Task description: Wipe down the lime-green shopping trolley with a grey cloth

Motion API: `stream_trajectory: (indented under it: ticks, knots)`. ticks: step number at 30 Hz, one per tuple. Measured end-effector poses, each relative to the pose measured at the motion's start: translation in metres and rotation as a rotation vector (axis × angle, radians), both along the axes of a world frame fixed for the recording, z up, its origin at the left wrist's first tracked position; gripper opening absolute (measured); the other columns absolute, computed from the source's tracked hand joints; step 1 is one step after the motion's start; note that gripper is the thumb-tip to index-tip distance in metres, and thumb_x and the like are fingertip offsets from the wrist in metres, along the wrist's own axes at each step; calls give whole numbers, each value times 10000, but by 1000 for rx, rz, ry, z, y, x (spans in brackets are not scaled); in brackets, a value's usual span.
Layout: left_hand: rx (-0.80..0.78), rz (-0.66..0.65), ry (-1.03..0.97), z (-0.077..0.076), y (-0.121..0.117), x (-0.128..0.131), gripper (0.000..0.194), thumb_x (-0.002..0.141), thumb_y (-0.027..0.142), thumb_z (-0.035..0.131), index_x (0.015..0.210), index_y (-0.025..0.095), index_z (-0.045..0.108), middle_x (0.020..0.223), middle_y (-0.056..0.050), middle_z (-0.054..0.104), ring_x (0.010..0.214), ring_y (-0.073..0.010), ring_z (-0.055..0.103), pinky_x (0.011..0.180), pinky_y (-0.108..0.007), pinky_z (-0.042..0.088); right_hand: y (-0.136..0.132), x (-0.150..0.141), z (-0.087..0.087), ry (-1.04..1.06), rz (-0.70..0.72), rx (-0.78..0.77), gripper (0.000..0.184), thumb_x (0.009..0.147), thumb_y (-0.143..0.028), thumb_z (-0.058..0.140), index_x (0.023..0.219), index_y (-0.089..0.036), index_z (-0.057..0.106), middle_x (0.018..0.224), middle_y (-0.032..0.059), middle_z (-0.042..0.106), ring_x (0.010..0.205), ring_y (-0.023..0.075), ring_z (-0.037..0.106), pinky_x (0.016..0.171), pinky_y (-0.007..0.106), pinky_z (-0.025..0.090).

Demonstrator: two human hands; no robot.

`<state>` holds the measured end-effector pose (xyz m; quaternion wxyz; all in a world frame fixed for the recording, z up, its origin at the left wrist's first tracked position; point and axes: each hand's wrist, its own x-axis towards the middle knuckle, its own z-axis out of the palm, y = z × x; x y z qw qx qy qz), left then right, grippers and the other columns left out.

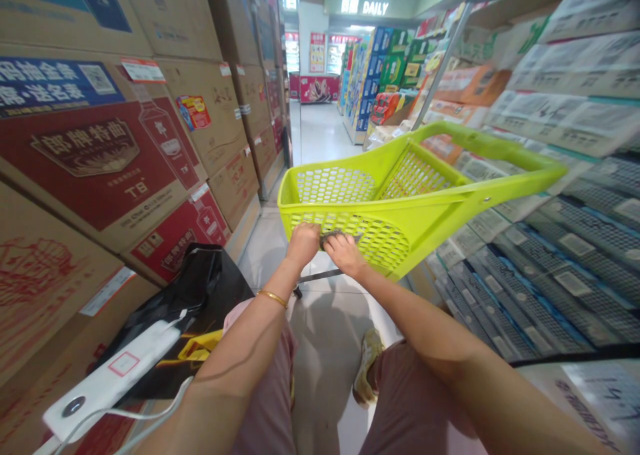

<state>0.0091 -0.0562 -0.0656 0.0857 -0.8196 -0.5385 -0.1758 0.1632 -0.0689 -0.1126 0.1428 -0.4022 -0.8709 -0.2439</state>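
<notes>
A lime-green shopping cart (435, 209) with a mesh basket stands in front of me, its handle pointing to the right. My left hand (303, 241) is closed at the near side of the basket, fingers curled by the mesh. Close beside it, my right hand (345, 252) is closed too, with its fingers bent over a small grey cloth (331, 233). The cloth spans the gap between both hands and lies against the mesh wall. What the left fingers pinch is partly hidden, but the cloth's end runs into them. The basket's visible inside shows a mesh divider (417, 175).
Stacked cardboard cartons (90, 155) line the left side. A black bag (200, 295) and a white device with a cable (113, 375) sit low on the left. Packaged goods fill the shelves (540, 255) on the right. The tiled aisle (325, 131) runs ahead.
</notes>
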Motion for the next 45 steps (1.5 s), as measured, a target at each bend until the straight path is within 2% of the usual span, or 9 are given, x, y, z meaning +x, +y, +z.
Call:
stream_trajectory:
  ticks: [5,12,16,19,28,31,34,41,45]
  knots:
    - [17,19,-17,-1,0,1,274,870,137,362,860,122,636,818,-120,652,859,-228,575,781,-341,410,1,1,-3,-37,33,24,247,942,-201,360,899,-185,603,905,63,600,859,200,430,767,347,257]
    - [6,0,6,0,2,0,263,856,134,381,888,107,640,871,-144,655,859,-236,580,771,-352,429,11,-1,56,208,-123,185,256,942,-218,374,1052,-217,604,1077,73,596,934,209,408,815,361,241]
    - [11,-20,17,-1,3,0,254,857,141,391,892,112,641,863,-138,654,849,-235,582,758,-351,436,12,2,68,285,-196,199,271,934,-195,386,1098,-240,598,1109,75,575,972,213,399,833,369,235]
    - [7,-10,27,-2,2,1,250,850,134,397,891,106,642,865,-142,654,858,-237,581,764,-350,435,10,1,56,240,-170,168,261,934,-209,393,1091,-232,600,1088,74,580,964,214,404,819,362,244]
    - [14,25,18,-1,0,2,278,863,140,361,871,125,639,857,-121,659,867,-226,582,762,-333,424,-2,0,-6,-52,6,-41,274,955,-208,334,936,-185,606,950,72,590,896,195,431,800,349,269]
    - [3,29,12,-1,0,3,278,855,126,364,880,125,641,853,-124,657,864,-223,581,755,-329,422,-4,2,-13,-96,46,-104,278,953,-200,336,906,-187,609,946,68,585,894,193,433,790,344,275]
    - [-5,28,2,0,-1,3,273,861,138,369,885,127,641,865,-125,657,871,-225,578,760,-328,420,-1,1,-2,-41,16,-60,279,953,-208,341,925,-195,618,969,70,595,903,198,430,803,350,267]
    - [-36,20,14,4,-1,3,277,870,146,371,910,103,641,899,-146,661,879,-229,581,775,-335,421,7,9,60,266,-174,196,285,955,-232,345,1092,-224,595,1097,74,588,962,220,403,822,363,243]
    - [-44,18,5,3,0,4,269,870,150,381,913,101,642,894,-147,661,892,-232,580,778,-336,425,7,10,64,299,-200,184,267,948,-253,374,1095,-235,595,1083,74,581,961,221,400,822,363,247]
